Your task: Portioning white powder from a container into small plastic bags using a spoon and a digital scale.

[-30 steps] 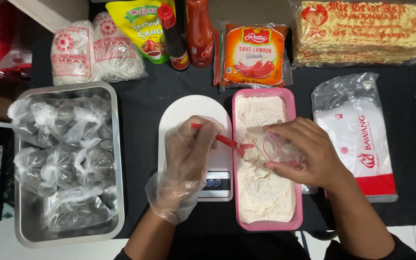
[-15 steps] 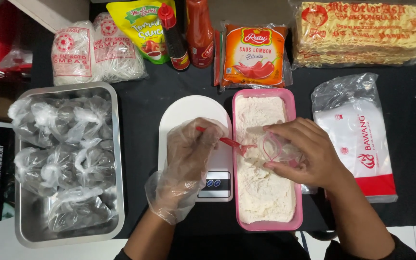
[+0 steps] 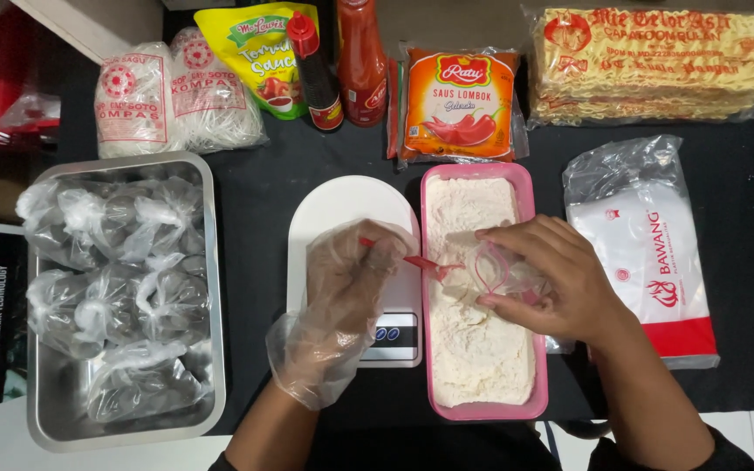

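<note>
A red spoon (image 3: 412, 259), thin-handled, lies nearly level, its handle under the gloved fingertips and its bowl past them in white flour. A small clear plastic bag (image 3: 492, 269), seemingly held open, sits between the bare fingers, just beyond the spoon's tip.

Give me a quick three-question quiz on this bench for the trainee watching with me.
1. True or false: the left hand wears a clear plastic glove.
2. What does the pink tub hold? A) white powder B) noodles C) red sauce
3. Which container keeps the knotted clear bags?

Key:
1. True; that hand holds a red spoon out over the tub.
2. A; the bare right hand holds a small clear bag open above it.
3. The metal tray, left of the white scale.
</note>
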